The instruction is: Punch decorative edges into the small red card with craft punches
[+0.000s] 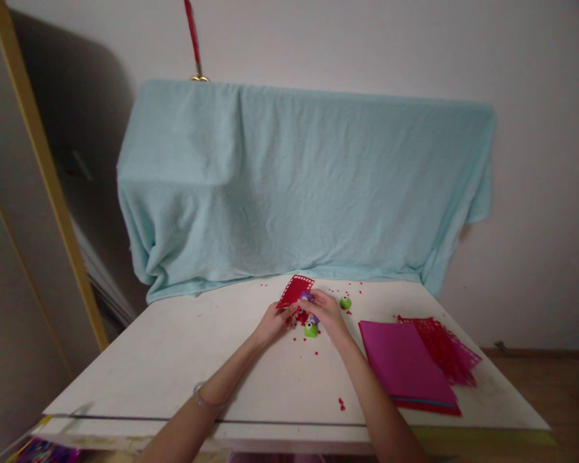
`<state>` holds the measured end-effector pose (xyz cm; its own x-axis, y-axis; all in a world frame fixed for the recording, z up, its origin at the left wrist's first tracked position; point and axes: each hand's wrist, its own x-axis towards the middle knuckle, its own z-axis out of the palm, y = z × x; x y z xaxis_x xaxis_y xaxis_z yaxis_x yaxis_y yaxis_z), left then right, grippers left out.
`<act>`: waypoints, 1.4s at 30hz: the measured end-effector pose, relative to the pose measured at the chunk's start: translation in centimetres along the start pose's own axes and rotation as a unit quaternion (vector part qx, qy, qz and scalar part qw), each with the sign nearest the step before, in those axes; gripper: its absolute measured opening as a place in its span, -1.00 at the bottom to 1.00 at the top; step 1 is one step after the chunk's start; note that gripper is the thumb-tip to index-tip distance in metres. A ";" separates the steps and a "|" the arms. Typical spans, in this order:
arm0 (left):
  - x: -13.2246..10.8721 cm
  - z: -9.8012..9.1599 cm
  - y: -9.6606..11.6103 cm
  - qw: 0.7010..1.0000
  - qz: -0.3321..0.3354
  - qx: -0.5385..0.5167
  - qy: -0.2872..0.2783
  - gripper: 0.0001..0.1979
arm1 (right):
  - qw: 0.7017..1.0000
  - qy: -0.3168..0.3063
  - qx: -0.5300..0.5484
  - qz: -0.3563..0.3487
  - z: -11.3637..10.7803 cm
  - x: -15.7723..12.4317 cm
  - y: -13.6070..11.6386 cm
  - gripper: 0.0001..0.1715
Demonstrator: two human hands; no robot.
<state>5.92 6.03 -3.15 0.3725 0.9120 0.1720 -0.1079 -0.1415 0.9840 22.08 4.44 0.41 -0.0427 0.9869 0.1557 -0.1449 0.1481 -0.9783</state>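
My left hand (271,321) pinches the lower edge of a red card (295,291) that has a row of punched holes along its edges. On the card's lower right corner, my right hand (325,310) is closed around a small purple punch (306,296). Just below my hands sits a green punch (311,330) with an eye-like spot on it, and another purple piece is partly hidden by my right fingers. A second green punch (345,302) lies to the right of my right hand. Small red cut-outs (316,353) are scattered around them on the white table.
A stack of magenta and red sheets (408,360) lies on the table (164,360) at the right, beside a pile of punched red strips (439,347). A light blue cloth (309,186) hangs behind the table's back edge.
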 end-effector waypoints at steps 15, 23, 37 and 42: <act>0.1 0.2 0.2 0.999 0.001 0.046 -0.004 -0.54 | 0.999 -0.003 0.039 0.017 0.5 0.2 -0.1 -0.58; -0.1 0.4 0.4 0.999 0.000 0.031 0.025 -0.53 | 0.999 -0.014 0.039 0.013 0.6 0.3 0.2 -0.58; -0.3 0.3 0.7 0.999 0.002 0.031 0.032 -0.51 | 1.000 -0.017 0.021 0.012 0.3 0.1 0.3 -0.60; -0.2 0.3 0.3 0.999 -0.003 0.045 0.019 -0.52 | 1.000 -0.010 0.010 0.014 0.4 0.3 0.7 -0.55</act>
<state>6.09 5.70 -2.88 0.3370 0.9268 0.1657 -0.0225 -0.1680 0.9855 21.62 4.82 -0.17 -0.0659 0.9892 0.1308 -0.1637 0.1186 -0.9793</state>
